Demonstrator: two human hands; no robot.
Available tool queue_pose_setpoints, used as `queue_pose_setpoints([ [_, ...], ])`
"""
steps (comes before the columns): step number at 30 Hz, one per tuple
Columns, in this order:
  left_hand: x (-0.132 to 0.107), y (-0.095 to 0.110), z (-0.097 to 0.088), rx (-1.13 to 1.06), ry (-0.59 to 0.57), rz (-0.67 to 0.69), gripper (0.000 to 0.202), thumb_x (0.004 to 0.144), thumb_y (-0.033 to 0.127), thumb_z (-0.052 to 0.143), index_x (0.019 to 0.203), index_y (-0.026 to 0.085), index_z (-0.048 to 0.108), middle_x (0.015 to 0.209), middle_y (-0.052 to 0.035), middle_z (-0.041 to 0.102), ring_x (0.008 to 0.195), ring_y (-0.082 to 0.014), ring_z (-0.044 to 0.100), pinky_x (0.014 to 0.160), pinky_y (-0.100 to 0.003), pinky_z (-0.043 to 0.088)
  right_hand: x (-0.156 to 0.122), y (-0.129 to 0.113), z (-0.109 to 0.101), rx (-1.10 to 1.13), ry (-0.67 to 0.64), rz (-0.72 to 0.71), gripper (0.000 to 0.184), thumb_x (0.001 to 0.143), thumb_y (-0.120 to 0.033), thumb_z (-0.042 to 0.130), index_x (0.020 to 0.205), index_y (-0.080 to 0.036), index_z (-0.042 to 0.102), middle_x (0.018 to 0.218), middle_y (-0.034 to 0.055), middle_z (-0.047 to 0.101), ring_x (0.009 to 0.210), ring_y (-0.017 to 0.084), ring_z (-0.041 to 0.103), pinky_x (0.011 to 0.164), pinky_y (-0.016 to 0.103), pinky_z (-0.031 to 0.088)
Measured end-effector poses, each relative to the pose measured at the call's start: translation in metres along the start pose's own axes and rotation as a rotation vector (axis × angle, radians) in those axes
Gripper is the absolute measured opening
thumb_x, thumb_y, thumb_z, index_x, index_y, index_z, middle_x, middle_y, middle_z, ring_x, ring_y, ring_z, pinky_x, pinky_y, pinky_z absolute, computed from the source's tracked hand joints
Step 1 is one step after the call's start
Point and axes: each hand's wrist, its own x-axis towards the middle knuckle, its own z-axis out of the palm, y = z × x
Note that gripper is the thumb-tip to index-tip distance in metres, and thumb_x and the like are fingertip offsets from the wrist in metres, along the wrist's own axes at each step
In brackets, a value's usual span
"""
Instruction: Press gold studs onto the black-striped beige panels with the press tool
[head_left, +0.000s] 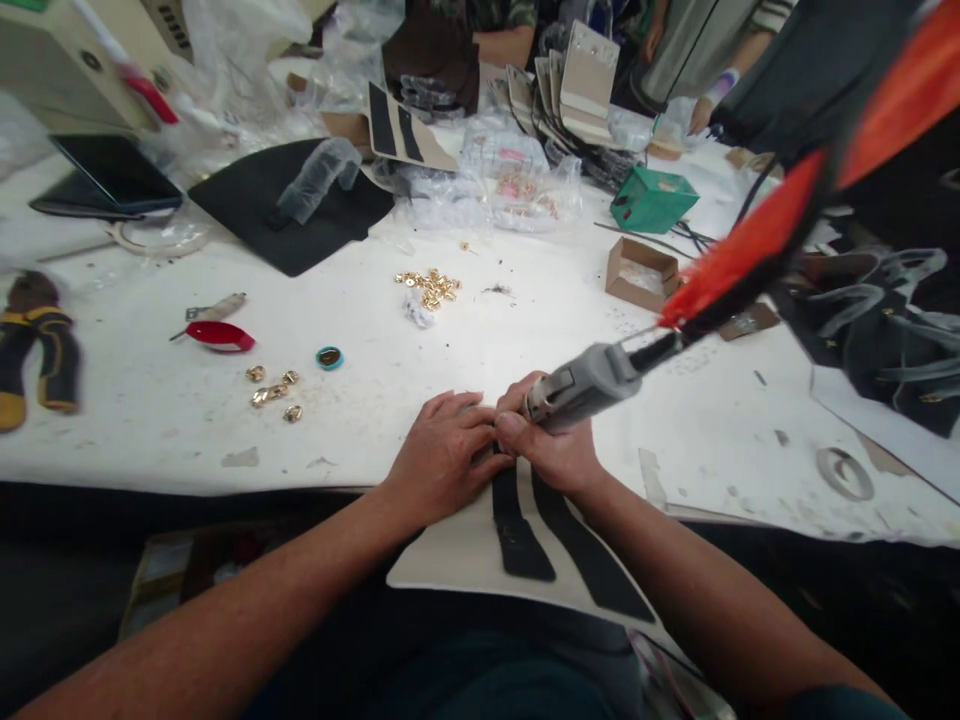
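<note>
My right hand (559, 450) grips a grey power screwdriver (589, 388), tilted with its rear up to the right. Its tip is hidden behind my fingers. From its rear rises a black cord with orange-red wrapping (750, 225). Below my hands a beige panel (450, 560) with two black strips (525, 545) overhangs the table's front edge. My left hand (446, 455) lies on the panel's far part, fingers stretched out and close to the right hand. Ahead to the left are gold metal fittings (270, 394), a small blue-rimmed cap (329, 357) and a red oval-handled tool (220, 336).
Pliers (45, 345) lie at far left, near a tablet-like device (116, 165). A gold hardware pile (435, 288) sits mid-table. Behind are a black panel (247, 205), stacked panels (589, 80) and a green box (652, 198). A cardboard box (637, 275) stands right. Other people work opposite.
</note>
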Motion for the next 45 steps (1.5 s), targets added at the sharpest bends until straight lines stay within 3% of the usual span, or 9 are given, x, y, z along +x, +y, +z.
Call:
queue_pose_setpoints([
  [6, -0.001, 0.000, -0.001, 0.019, 0.004, 0.046, 0.023, 0.095, 0.040, 0.073, 0.114, 0.028, 0.078, 0.129, -0.0033, 0.076, 0.136, -0.0304, 0.058, 0.115, -0.053, 0.041, 0.002, -0.011, -0.005, 0.158, 0.160, -0.061, 0.034, 0.088, -0.051, 0.080, 0.087, -0.021, 0.064, 0.060, -0.0034, 0.059, 0.052, 0.015, 0.057, 0.053, 0.029, 0.048],
  [11, -0.001, -0.003, 0.005, 0.019, 0.043, 0.058, 0.025, 0.092, 0.041, 0.077, 0.111, 0.025, 0.080, 0.126, -0.0057, 0.078, 0.133, -0.0303, 0.061, 0.113, -0.053, 0.043, -0.046, -0.056, -0.047, 0.060, 0.532, -0.132, 0.036, 0.086, -0.052, 0.081, 0.095, -0.020, 0.066, 0.056, -0.0057, 0.057, 0.050, 0.015, 0.056, 0.054, 0.029, 0.050],
  [16, 0.002, -0.002, 0.006, 0.025, 0.053, 0.062, 0.026, 0.089, 0.040, 0.079, 0.110, 0.025, 0.081, 0.123, -0.0071, 0.079, 0.130, -0.0302, 0.063, 0.112, -0.052, 0.045, -0.140, -0.046, -0.108, -0.505, 0.636, 0.456, 0.062, 0.084, -0.061, 0.076, 0.124, -0.015, 0.070, 0.080, 0.0075, 0.075, 0.080, 0.030, 0.073, 0.073, 0.042, 0.058],
  [19, 0.003, 0.001, 0.005, -0.020, 0.030, 0.041, 0.025, 0.088, 0.038, 0.079, 0.109, 0.024, 0.081, 0.124, -0.0073, 0.079, 0.130, -0.0306, 0.062, 0.114, -0.052, 0.044, -0.187, -0.025, -0.132, -0.741, 0.643, 0.564, 0.064, 0.086, -0.068, 0.066, 0.118, -0.014, 0.073, 0.111, 0.0175, 0.077, 0.111, 0.040, 0.071, 0.100, 0.054, 0.053],
  [25, 0.003, 0.009, 0.001, -0.096, 0.021, -0.014, 0.021, 0.083, 0.032, 0.083, 0.102, 0.024, 0.082, 0.121, -0.0060, 0.080, 0.125, -0.0296, 0.064, 0.115, -0.051, 0.043, -0.233, -0.037, -0.100, -1.078, 0.997, 0.125, 0.098, 0.081, -0.064, 0.075, 0.159, -0.012, 0.045, 0.155, 0.0259, 0.051, 0.132, 0.045, 0.059, 0.113, 0.063, 0.045],
  [30, 0.004, 0.016, -0.001, -0.203, 0.060, -0.078, 0.019, 0.073, 0.026, 0.088, 0.092, 0.024, 0.083, 0.112, -0.0068, 0.082, 0.119, -0.0293, 0.068, 0.114, -0.051, 0.045, -0.190, -0.040, -0.031, -0.785, 0.384, -0.126, 0.060, 0.086, -0.053, 0.077, 0.138, -0.025, 0.066, 0.135, 0.0125, 0.072, 0.125, 0.035, 0.068, 0.109, 0.052, 0.055],
  [36, -0.036, 0.031, -0.027, -0.506, 0.263, -0.300, 0.036, 0.093, 0.045, 0.066, 0.114, 0.018, 0.080, 0.122, -0.0138, 0.079, 0.120, -0.0313, 0.070, 0.109, -0.052, 0.052, -0.133, -0.076, -0.002, -0.429, 0.139, 0.077, 0.031, 0.095, -0.053, 0.068, 0.090, -0.026, 0.080, 0.092, 0.0047, 0.079, 0.088, 0.028, 0.074, 0.078, 0.036, 0.060],
  [41, -0.121, 0.072, -0.050, -1.624, 0.521, -0.679, 0.085, 0.086, 0.088, 0.050, 0.121, 0.016, 0.079, 0.124, -0.0169, 0.078, 0.130, -0.0444, 0.065, 0.114, -0.062, 0.049, -0.113, -0.098, 0.011, -0.149, -0.102, 0.495, 0.042, 0.090, -0.062, 0.074, 0.098, -0.021, 0.078, 0.089, 0.0048, 0.078, 0.071, 0.021, 0.068, 0.059, 0.028, 0.051],
  [45, -0.164, 0.091, -0.047, -1.783, 0.728, -0.977, 0.062, 0.076, 0.045, 0.089, 0.130, 0.020, 0.075, 0.125, -0.0134, 0.079, 0.132, -0.0430, 0.065, 0.117, -0.058, 0.049, -0.073, -0.070, 0.049, -0.125, -0.344, 0.557, 0.047, 0.093, -0.063, 0.068, 0.109, -0.020, 0.076, 0.091, 0.0054, 0.078, 0.072, 0.021, 0.069, 0.061, 0.029, 0.050],
])
